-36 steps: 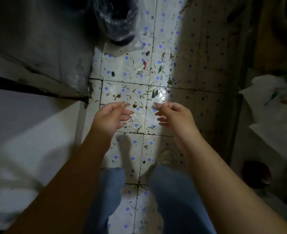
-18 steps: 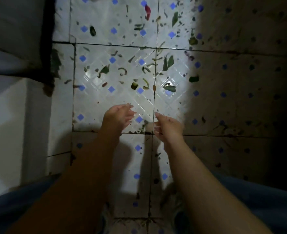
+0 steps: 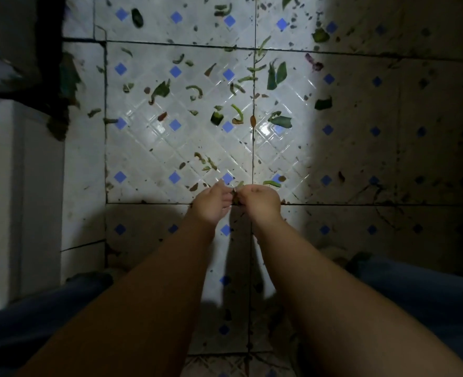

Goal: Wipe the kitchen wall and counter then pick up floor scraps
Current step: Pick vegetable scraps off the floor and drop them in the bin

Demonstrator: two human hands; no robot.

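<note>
Green vegetable scraps lie scattered over the white floor tiles with blue diamonds, among them a leaf piece, a dark pepper chunk and a green strip. My two hands meet low over the tile seam. My right hand has its fingers curled and pinches a small dark-green scrap at its fingertips. My left hand is cupped right beside it, with its fingertips touching the same scrap. The palms are hidden.
A white cabinet side stands at the left, with a dark grimy edge above it. The right part of the floor lies in shadow. My knees in blue jeans frame the bottom of the view.
The view has dropped closer to the floor. Both hands went down and came together, and a scrap now sits between their fingertips.
</note>
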